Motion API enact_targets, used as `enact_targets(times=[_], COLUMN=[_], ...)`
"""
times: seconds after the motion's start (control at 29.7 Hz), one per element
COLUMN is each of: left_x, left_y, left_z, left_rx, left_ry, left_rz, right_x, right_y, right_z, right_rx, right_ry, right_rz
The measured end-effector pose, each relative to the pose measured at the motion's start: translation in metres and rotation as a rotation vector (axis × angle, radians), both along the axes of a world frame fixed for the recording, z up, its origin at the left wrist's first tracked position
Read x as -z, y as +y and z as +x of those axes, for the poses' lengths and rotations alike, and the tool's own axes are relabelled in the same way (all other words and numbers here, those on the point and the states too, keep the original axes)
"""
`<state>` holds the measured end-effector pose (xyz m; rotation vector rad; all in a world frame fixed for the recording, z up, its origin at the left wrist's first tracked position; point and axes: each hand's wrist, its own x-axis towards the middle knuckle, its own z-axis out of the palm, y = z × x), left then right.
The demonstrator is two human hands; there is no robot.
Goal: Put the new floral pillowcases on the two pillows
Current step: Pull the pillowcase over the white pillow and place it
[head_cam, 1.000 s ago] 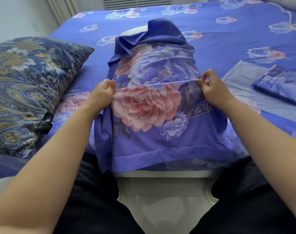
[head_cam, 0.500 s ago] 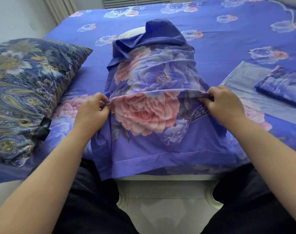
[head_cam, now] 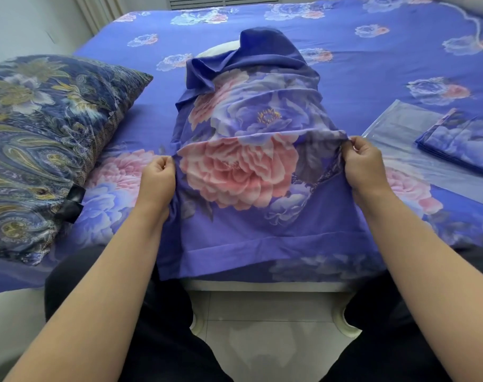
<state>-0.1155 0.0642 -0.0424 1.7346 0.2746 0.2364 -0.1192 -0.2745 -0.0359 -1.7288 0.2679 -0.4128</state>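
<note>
Soft, light floral pillowcase (head_cam: pixel 251 172) pinched at side edges by left hand (head_cam: pixel 157 179) and right hand (head_cam: pixel 364 164); best gripped there.

Your two forearms bare to the elbow, no sleeves in view, your left hand (head_cam: pixel 158 181) and right hand (head_cam: pixel 365 164) without rings or watch, your legs in plain black trousers (head_cam: pixel 157 321)
</note>
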Motion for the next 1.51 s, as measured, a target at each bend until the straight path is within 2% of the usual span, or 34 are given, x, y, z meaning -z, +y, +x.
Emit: enact_targets(times=[0.07,0.1,0.17,0.24,0.27,0.37,0.44,0.5,0.54,0.61,0.71,0.77,0.91,1.04,1.11,1.14,1.24,1.31,1.38,1.51], left_x=[-0.004,-0.006,-0.004,0.002,0.006,0.003,-0.002,-0.006,-0.009,-0.016,-0.035,-0.044,-0.040,-0.043,-0.044,-0.042,-0.040,-0.045,-0.047,-0.035], left_y=[0.002,0.005,0.016,0.025,0.027,0.021,0.017,0.014,0.011,0.002,-0.012,-0.021,-0.024,-0.012,-0.007,-0.005,-0.014,-0.024,-0.031,-0.031], left_z=[0.003,0.002,0.000,-0.005,-0.009,-0.028,-0.031,-0.027,-0.024,-0.017,0.000,0.015,0.038,0.040,0.038,0.037,0.038,0.042,0.047,0.051], left_rx=[0.107,0.181,0.306,0.353,0.343,0.322,0.327,0.292,0.259,0.214,0.161,0.207,0.387,0.498,0.576,0.576,0.426,0.356,0.347,0.356], left_ry=[0.032,0.044,0.054,0.009,-0.031,-0.182,-0.242,-0.296,-0.315,-0.325,-0.291,-0.205,0.109,0.283,0.285,0.231,-0.011,-0.076,-0.014,0.250], left_rz=[-0.066,-0.077,0.057,0.329,0.404,0.455,0.529,0.562,0.544,0.504,0.637,0.656,0.368,0.306,0.228,0.226,0.325,0.371,0.381,0.421], right_x=[-0.005,-0.007,-0.007,-0.004,-0.003,-0.011,-0.016,-0.019,-0.021,-0.027,-0.035,-0.037,-0.031,-0.029,-0.034,-0.035,-0.037,-0.039,-0.038,-0.023], right_y=[-0.006,-0.011,-0.023,-0.029,-0.029,-0.023,-0.020,-0.014,-0.011,-0.006,0.001,0.003,0.001,-0.010,-0.015,-0.016,-0.008,0.000,0.001,-0.007], right_z=[0.003,0.001,-0.003,-0.007,-0.012,-0.028,-0.029,-0.026,-0.023,-0.017,-0.001,0.011,0.028,0.028,0.024,0.024,0.030,0.036,0.044,0.048], right_rx=[-0.102,-0.180,-0.286,-0.271,-0.267,-0.374,-0.432,-0.386,-0.341,-0.268,-0.213,-0.202,-0.298,-0.474,-0.593,-0.611,-0.430,-0.328,-0.335,-0.443], right_ry=[0.048,0.089,0.178,0.199,0.168,0.077,0.087,-0.013,-0.049,-0.058,-0.029,0.020,0.145,0.235,0.284,0.278,0.105,0.030,0.062,0.270], right_rz=[0.234,0.225,-0.073,-0.402,-0.465,-0.451,-0.616,-0.779,-0.794,-0.730,-0.676,-0.667,-0.579,-0.386,-0.335,-0.350,-0.516,-0.563,-0.526,-0.371])
